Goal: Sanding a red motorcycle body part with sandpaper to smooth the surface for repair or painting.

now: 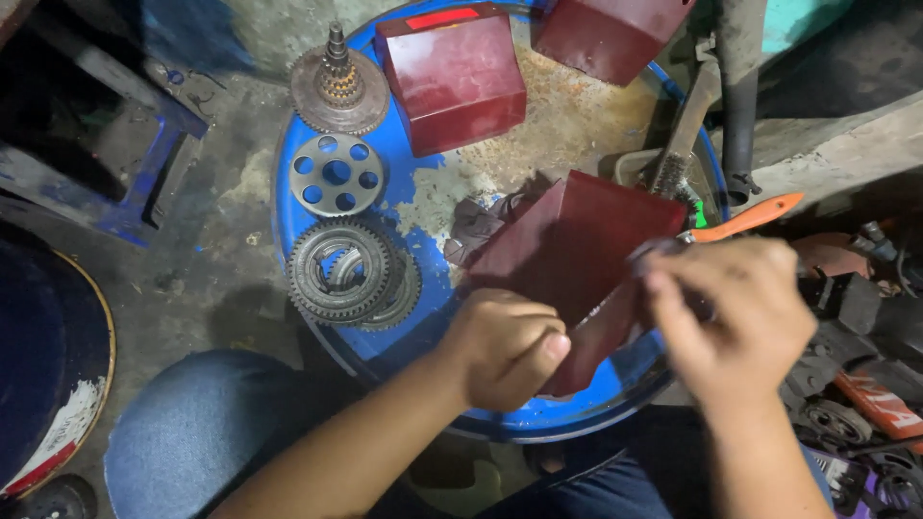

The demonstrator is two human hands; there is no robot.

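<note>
My left hand (505, 348) grips the lower edge of a dark red, box-shaped cover (577, 245) held tilted over a blue drum top (404, 163). My right hand (735, 317) is closed and blurred at the cover's right edge, fingers pinched on something small and dark that I cannot make out. A tool with an orange handle (750, 219) lies just behind that hand.
Two more dark red box covers (452, 77) (608, 34) stand at the drum's far side. A toothed gear with a shaft (338, 85), a perforated disc (336, 174) and stacked ring gears (344, 269) lie at left. A wire brush (678, 144) and engine parts (865, 384) crowd the right.
</note>
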